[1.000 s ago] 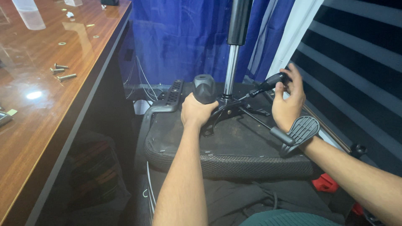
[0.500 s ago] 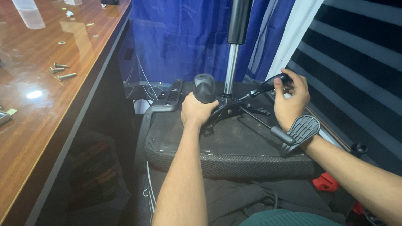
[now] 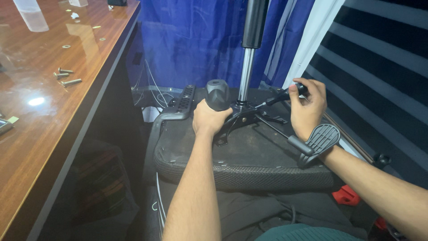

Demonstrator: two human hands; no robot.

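Step in hand, as I judge it: driving a fastener into the mechanism plate [image 3: 243, 114] on the underside of an upturned office chair seat [image 3: 249, 156]. Right hand [image 3: 307, 107] is closed around the black screwdriver [image 3: 285, 93], its shaft slanting down and left from the hand to the plate beside the gas lift column [image 3: 247, 67]. Left hand [image 3: 209, 118] wraps the black knob [image 3: 217, 93], bracing the seat, just left of the column. Next move likely calls for wrist turns with the tip kept seated. Paddle lever [image 3: 318, 138] lies just below the right wrist. Loose bolts [image 3: 64, 76] sit on the wooden table [image 3: 40, 134], well left of both hands.
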